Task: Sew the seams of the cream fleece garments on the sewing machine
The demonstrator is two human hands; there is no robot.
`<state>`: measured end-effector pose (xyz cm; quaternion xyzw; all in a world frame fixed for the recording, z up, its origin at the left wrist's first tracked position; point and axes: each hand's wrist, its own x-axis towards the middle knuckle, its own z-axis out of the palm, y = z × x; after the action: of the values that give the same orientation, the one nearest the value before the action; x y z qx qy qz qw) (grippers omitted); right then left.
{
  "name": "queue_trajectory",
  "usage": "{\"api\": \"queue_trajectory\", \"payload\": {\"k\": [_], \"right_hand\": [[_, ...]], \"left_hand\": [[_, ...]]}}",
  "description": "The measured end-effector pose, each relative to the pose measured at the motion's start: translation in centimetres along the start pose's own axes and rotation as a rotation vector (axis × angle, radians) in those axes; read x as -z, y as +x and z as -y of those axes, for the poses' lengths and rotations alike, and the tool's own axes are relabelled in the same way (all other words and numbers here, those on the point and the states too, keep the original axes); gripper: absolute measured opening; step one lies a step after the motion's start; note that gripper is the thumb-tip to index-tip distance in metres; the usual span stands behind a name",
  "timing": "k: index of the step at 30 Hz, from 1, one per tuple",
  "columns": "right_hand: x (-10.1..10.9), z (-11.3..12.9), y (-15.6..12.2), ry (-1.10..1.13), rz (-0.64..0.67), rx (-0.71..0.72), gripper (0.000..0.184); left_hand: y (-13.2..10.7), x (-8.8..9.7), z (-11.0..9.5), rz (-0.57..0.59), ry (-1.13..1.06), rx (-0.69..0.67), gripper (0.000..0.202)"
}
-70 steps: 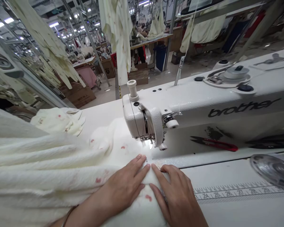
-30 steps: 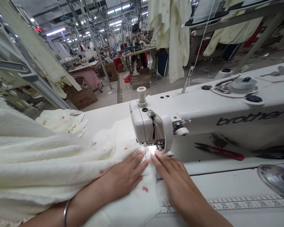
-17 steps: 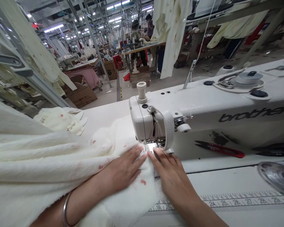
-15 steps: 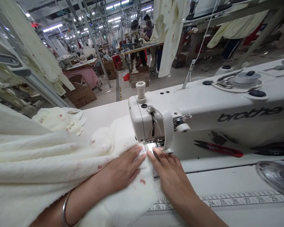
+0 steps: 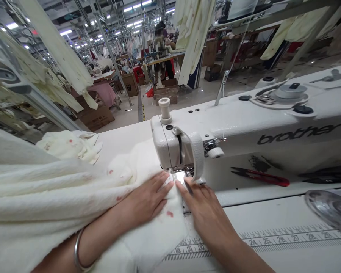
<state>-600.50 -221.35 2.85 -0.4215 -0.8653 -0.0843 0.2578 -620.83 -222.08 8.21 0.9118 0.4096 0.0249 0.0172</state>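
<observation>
Cream fabric with small reddish marks [image 5: 147,242] lies over the left of the table and runs under the presser foot area of a white sewing machine [image 5: 170,146]. My left hand [image 5: 149,199] rests flat on it, fingers stretched toward the needle area, a silver bangle [image 5: 77,250] on the wrist. Just right of the needle area is my right hand [image 5: 201,203], its fingers extended and the foremost fingertip at the fabric's edge. A narrow dark shape shows between its fingers; I cannot tell whether it is an object or shadow. The stitching point is partly hidden.
Red-handled thread snips [image 5: 261,176] and a black tool [image 5: 326,175] lie beneath the machine arm. A clear round object [image 5: 329,208] sits at the right, beyond a printed ruler [image 5: 272,242]. A crumpled fabric piece [image 5: 66,146] lies back left. People work farther off.
The view has shifted slightly, moving the machine a little left in the picture. Both hands keep nearly the same place beside the needle area, and the fabric shows little movement.
</observation>
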Motion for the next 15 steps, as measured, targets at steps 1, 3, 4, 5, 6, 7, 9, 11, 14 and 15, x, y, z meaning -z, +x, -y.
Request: {"api": "queue_trajectory", "payload": {"k": [1, 3, 4, 5, 6, 7, 9, 11, 14, 15], "right_hand": [[0.0, 0.0, 0.0, -0.006, 0.001, -0.005, 0.059], [-0.1, 0.0, -0.1, -0.008, 0.013, -0.016, 0.061], [-0.2, 0.1, -0.2, -0.003, 0.024, -0.022, 0.063], [-0.3, 0.1, -0.3, 0.004, 0.030, -0.032, 0.064], [-0.5, 0.2, -0.4, 0.012, 0.032, -0.043, 0.066], [-0.6, 0.2, -0.5, 0.020, 0.033, -0.055, 0.067], [-0.7, 0.2, -0.8, 0.035, 0.031, -0.075, 0.069], [-0.6, 0.2, -0.9, 0.047, 0.042, -0.064, 0.069], [-0.3, 0.3, -1.1, 0.072, 0.011, -0.029, 0.060], [-0.3, 0.5, -1.0, 0.081, -0.010, -0.022, 0.058]], "left_hand": [[0.1, -0.1, 0.2, 0.002, 0.003, 0.004, 0.040], [0.4, -0.1, 0.6, 0.025, 0.001, 0.017, 0.038], [0.6, -0.1, 0.8, 0.040, -0.005, 0.027, 0.037], [0.8, 0.0, 0.9, 0.055, -0.012, 0.040, 0.037], [1.0, 0.0, 1.0, 0.067, -0.019, 0.051, 0.037], [1.1, 0.1, 1.1, 0.075, -0.025, 0.059, 0.037], [1.2, 0.3, 1.1, 0.084, -0.032, 0.068, 0.037], [1.0, 0.5, 1.0, 0.090, -0.029, 0.065, 0.038], [0.8, 0.3, 0.8, 0.063, -0.009, 0.051, 0.041], [0.7, 0.2, 0.9, 0.041, 0.001, 0.045, 0.041]]}}
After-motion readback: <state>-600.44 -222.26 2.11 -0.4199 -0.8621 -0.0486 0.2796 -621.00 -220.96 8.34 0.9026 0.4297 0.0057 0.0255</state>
